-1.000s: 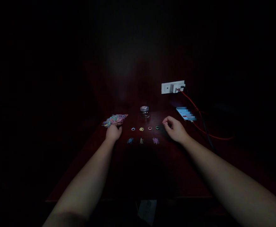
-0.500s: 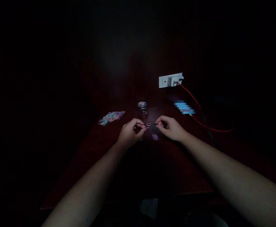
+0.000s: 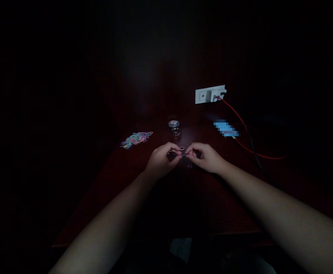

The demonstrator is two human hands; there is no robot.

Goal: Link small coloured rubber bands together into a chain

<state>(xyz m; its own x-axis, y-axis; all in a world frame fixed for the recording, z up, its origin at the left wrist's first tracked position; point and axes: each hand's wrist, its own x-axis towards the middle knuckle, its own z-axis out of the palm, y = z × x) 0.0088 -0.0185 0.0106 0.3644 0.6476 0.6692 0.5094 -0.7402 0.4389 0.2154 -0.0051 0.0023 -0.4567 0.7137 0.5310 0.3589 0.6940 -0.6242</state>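
My left hand [image 3: 163,159] pinches one end of a small thin purple band [image 3: 184,155] over the dark red table. At its other end the fingertips of my right hand [image 3: 206,156] are closed on the same band. Just beyond the fingertips lies a pink ring-shaped band [image 3: 182,148]. A small group of purple bands [image 3: 189,166] sits below my fingers, dim and partly hidden. To the left is a heap of multicoloured bands [image 3: 136,139]. Behind my hands stands a small clear jar [image 3: 174,128] with a grey-rimmed lid.
A white wall socket [image 3: 202,96] holds a plug with a red cable [image 3: 235,111]. The cable runs to a blurred blue device [image 3: 225,128] at the right of the table [image 3: 206,213]. A dark cord hangs beside it. Something pale shows below the front edge.
My left hand has moved right, and the gap between my fingertips has narrowed. The purple band now spans both hands. The whole view has shifted slightly.
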